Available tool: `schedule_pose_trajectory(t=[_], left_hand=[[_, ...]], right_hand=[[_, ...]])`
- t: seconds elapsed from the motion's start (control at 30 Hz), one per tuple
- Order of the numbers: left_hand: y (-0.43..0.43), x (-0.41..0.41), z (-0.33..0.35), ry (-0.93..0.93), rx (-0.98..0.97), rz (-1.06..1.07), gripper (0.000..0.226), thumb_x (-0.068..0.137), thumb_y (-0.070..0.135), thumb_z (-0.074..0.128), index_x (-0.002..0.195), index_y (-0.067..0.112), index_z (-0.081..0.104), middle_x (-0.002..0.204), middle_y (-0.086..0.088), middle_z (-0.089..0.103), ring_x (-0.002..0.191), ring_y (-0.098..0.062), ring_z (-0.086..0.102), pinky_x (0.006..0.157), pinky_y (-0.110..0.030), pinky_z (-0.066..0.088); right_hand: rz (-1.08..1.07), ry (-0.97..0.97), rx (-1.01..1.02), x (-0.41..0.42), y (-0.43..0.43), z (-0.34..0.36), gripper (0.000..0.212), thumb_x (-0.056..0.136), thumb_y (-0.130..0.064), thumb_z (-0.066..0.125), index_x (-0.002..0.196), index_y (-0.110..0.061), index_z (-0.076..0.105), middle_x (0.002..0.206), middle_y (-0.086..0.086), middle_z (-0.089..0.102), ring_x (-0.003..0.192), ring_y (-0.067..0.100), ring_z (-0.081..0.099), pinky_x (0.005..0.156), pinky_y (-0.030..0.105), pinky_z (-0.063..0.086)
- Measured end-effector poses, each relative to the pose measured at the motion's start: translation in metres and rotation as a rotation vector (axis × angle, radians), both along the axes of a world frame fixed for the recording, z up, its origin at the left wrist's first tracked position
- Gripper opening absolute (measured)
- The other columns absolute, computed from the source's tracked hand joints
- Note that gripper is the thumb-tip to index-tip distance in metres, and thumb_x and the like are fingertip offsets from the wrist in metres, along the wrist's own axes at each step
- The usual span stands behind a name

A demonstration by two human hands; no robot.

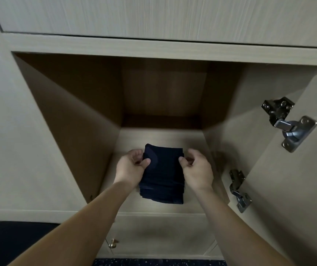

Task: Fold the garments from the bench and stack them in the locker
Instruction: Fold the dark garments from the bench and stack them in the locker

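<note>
A folded dark navy garment [163, 175] lies inside the open locker [161, 137], on its pale wooden floor near the front. My left hand [130, 167] grips its left edge, thumb on top and fingers curled under the side. My right hand [198, 169] grips the right edge the same way, thumb pressed on the cloth. Both forearms reach in from the bottom of the view. The garment looks like a thick stack of layers; its underside is hidden.
The locker door [292, 169] stands open on the right, with two metal hinges [288, 123] on it. A dark bench cushion [10, 244] shows at the lower left. A lower cabinet with a brass knob [113, 243] sits beneath the locker. Closed doors above.
</note>
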State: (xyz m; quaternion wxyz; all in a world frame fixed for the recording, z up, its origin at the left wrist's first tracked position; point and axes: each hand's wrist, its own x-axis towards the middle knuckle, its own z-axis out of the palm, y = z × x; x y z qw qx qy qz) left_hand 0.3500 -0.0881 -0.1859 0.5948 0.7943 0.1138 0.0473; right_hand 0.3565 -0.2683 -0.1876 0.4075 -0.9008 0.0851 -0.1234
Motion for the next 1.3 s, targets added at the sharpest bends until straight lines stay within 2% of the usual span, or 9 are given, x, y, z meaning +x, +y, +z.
schedule_pose_trajectory(t=[0.1,0.17,0.3,0.43,0.67,0.8,0.97,1.17,1.3], left_hand=[[-0.001,0.000,0.002,-0.207,0.445,-0.130,0.044,0.101,0.021,0.051,0.143,0.011,0.046,0.147,-0.003,0.047,0.135,-0.017,0.042,0.114,-0.024,0.026],[-0.004,0.005,0.001,-0.270,0.709,-0.289,0.049,0.105,0.028,0.038,0.151,0.012,0.034,0.159,-0.002,0.029,0.147,-0.013,0.021,0.116,-0.018,0.008],[-0.005,0.017,-0.019,-0.075,0.902,-0.504,0.059,0.106,0.042,0.015,0.156,0.015,0.000,0.163,0.002,-0.008,0.148,-0.006,-0.012,0.121,-0.025,-0.007],[-0.002,0.016,-0.040,-0.034,0.825,-0.522,0.063,0.103,0.046,0.012,0.154,0.015,-0.010,0.162,0.002,-0.018,0.146,-0.006,-0.019,0.118,-0.022,-0.011],[-0.001,0.012,-0.036,-0.033,0.720,-0.512,0.063,0.103,0.047,0.015,0.155,0.016,-0.004,0.162,0.004,-0.011,0.148,-0.007,-0.013,0.121,-0.026,-0.005],[0.006,-0.014,-0.004,-0.083,0.425,-0.359,0.061,0.103,0.045,0.034,0.156,0.022,0.015,0.158,0.005,0.028,0.142,-0.015,0.033,0.117,-0.034,0.030],[0.031,-0.067,0.051,-0.137,0.796,-0.200,0.057,0.102,0.036,0.044,0.154,0.023,0.024,0.157,0.001,0.033,0.141,-0.020,0.033,0.114,-0.036,0.031],[0.058,-0.149,0.105,-0.084,0.921,-0.075,0.060,0.101,0.044,0.044,0.153,0.021,0.026,0.155,-0.004,0.036,0.141,-0.023,0.035,0.113,-0.038,0.033],[0.082,-0.211,0.121,-0.102,0.955,-0.002,0.057,0.100,0.044,0.045,0.151,0.021,0.031,0.150,-0.001,0.042,0.136,-0.022,0.041,0.108,-0.036,0.036]], right_hand=[[0.205,-0.201,-0.481,-0.001,0.006,0.009,0.044,0.099,-0.036,0.047,0.138,-0.017,0.049,0.136,0.002,0.049,0.124,0.020,0.043,0.097,0.032,0.039],[0.400,-0.138,-0.640,0.003,0.011,0.007,0.051,0.102,-0.039,0.035,0.147,-0.015,0.036,0.153,0.003,0.034,0.141,0.020,0.026,0.112,0.031,0.023],[0.509,0.181,-0.595,0.008,0.011,-0.018,0.064,0.103,-0.050,0.014,0.155,-0.015,0.001,0.163,0.003,-0.007,0.148,0.012,-0.012,0.120,0.029,-0.005],[0.488,0.184,-0.551,0.005,0.012,-0.037,0.066,0.101,-0.052,0.010,0.154,-0.015,-0.008,0.161,0.000,-0.017,0.145,0.009,-0.020,0.118,0.025,-0.012],[0.486,0.195,-0.551,0.004,0.013,-0.036,0.066,0.101,-0.053,0.011,0.155,-0.017,-0.003,0.161,-0.001,-0.014,0.146,0.010,-0.019,0.121,0.031,-0.007],[0.438,0.232,-0.561,-0.004,0.018,-0.014,0.060,0.103,-0.048,0.016,0.155,-0.021,0.007,0.163,0.000,-0.001,0.149,0.015,-0.009,0.120,0.035,0.000],[0.286,-0.010,-0.648,-0.040,0.027,0.038,0.049,0.099,-0.033,0.043,0.146,-0.021,0.035,0.141,0.003,0.047,0.127,0.023,0.039,0.103,0.035,0.038],[0.316,-0.153,-0.622,-0.112,0.056,0.103,0.043,0.099,-0.033,0.045,0.140,-0.020,0.040,0.132,0.001,0.051,0.120,0.022,0.044,0.093,0.034,0.043],[0.368,-0.214,-0.601,-0.164,0.084,0.134,0.051,0.099,-0.036,0.046,0.147,-0.020,0.035,0.141,0.004,0.046,0.128,0.022,0.042,0.100,0.034,0.041]])
